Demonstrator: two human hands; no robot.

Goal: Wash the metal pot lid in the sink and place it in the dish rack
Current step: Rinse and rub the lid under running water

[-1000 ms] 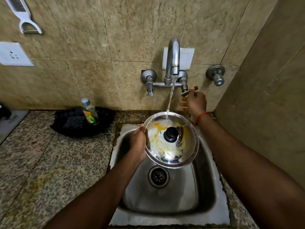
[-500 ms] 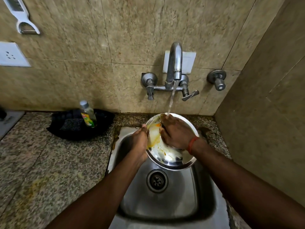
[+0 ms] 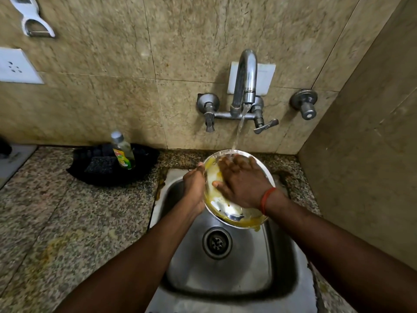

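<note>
The round metal pot lid (image 3: 228, 213), smeared with yellow food residue, is held tilted over the steel sink (image 3: 225, 272) under the running tap (image 3: 246, 77). My left hand (image 3: 195, 188) grips its left rim. My right hand (image 3: 242, 181) lies flat on the lid's face with fingers spread, covering its black knob. Water falls onto the lid's upper edge by my fingertips. No dish rack is in view.
A dish soap bottle (image 3: 123, 151) and a dark scrub pad (image 3: 101, 166) sit in a black tray (image 3: 146, 163) on the granite counter left of the sink. A tiled side wall (image 3: 365, 166) stands close on the right. A wall socket (image 3: 15, 66) and peeler (image 3: 33, 19) hang upper left.
My right hand left the tap lever and came down onto the lid's face, spreading over the knob. The lid stayed under the stream, and yellow residue has run toward its lower rim.
</note>
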